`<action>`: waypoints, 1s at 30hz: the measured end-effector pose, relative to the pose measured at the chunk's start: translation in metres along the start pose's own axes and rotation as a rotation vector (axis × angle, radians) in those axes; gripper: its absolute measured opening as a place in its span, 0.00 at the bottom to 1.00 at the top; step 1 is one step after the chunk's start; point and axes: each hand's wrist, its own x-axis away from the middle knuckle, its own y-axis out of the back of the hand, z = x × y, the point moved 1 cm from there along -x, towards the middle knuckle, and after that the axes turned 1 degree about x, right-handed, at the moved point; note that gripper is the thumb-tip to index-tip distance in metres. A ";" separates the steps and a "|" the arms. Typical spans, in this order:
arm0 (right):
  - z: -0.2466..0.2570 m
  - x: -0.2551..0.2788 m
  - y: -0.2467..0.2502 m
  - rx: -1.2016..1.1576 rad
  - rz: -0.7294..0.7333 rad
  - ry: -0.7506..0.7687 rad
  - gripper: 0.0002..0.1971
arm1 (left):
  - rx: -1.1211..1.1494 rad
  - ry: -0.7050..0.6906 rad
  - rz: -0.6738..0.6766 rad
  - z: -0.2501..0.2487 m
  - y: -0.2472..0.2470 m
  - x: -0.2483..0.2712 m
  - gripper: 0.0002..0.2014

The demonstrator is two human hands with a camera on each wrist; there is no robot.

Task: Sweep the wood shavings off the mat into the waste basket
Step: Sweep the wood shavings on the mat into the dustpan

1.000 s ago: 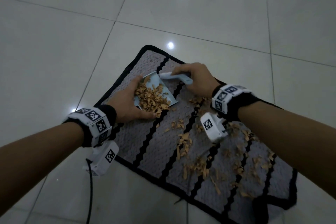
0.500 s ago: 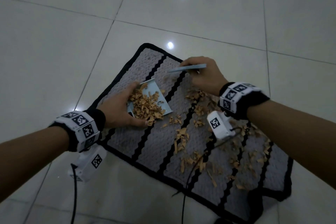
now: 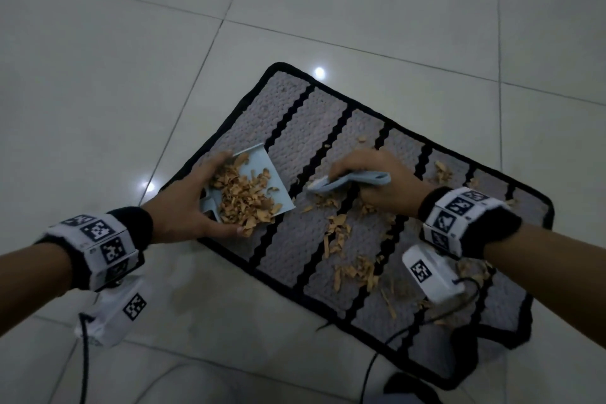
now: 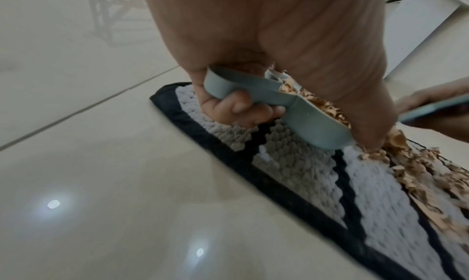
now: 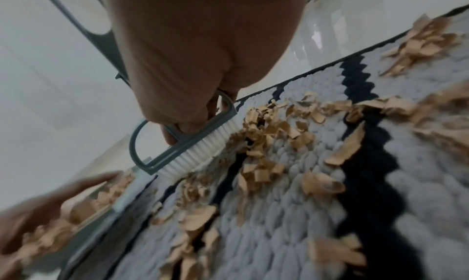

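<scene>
A grey mat [image 3: 295, 121] with black zigzag stripes lies on the tiled floor. Tan wood shavings [image 3: 337, 236] are scattered over its right half. My left hand [image 3: 183, 207] grips the handle of a pale blue dustpan [image 3: 262, 170] that rests on the mat's left part with a heap of shavings in it. In the left wrist view the fingers curl round the dustpan handle [image 4: 241, 85]. My right hand [image 3: 373, 180] grips a small blue hand brush [image 3: 347, 182], whose white bristles [image 5: 195, 154] touch the mat just right of the pan. No waste basket is in view.
Glossy white floor tiles [image 3: 131, 43] surround the mat on all sides. Black cables [image 3: 393, 338] trail from the wrist cameras over the mat's near edge. A grey metal frame [image 5: 83, 29] stands beyond the mat in the right wrist view.
My right hand lifted the brush away from the pan, then brought it down onto the mat to the pan's right. The dustpan stayed held in place with its heap.
</scene>
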 end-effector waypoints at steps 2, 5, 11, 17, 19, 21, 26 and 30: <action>0.005 -0.002 0.005 -0.073 -0.066 -0.026 0.19 | -0.013 -0.016 0.004 0.003 -0.004 0.007 0.60; 0.008 -0.025 0.008 -0.088 -0.130 -0.032 0.18 | 0.024 -0.010 0.012 0.004 -0.010 0.019 0.60; 0.016 -0.040 -0.010 0.059 -0.016 0.068 0.17 | 0.066 0.046 0.039 0.008 -0.017 0.044 0.61; 0.021 0.013 -0.012 0.039 0.107 0.097 0.16 | 0.034 0.107 0.045 0.021 -0.022 0.072 0.61; 0.027 0.017 -0.008 -0.019 0.047 0.104 0.19 | 0.056 0.119 0.035 0.026 -0.026 0.081 0.62; 0.033 0.005 -0.008 -0.042 -0.040 0.110 0.19 | 0.070 0.124 0.019 0.030 -0.032 0.090 0.63; 0.047 -0.057 -0.022 0.038 -0.045 0.150 0.17 | 0.090 0.136 -0.037 0.036 -0.049 0.109 0.64; 0.050 -0.063 -0.029 0.073 0.037 0.108 0.17 | 0.111 0.143 -0.071 0.043 -0.056 0.124 0.64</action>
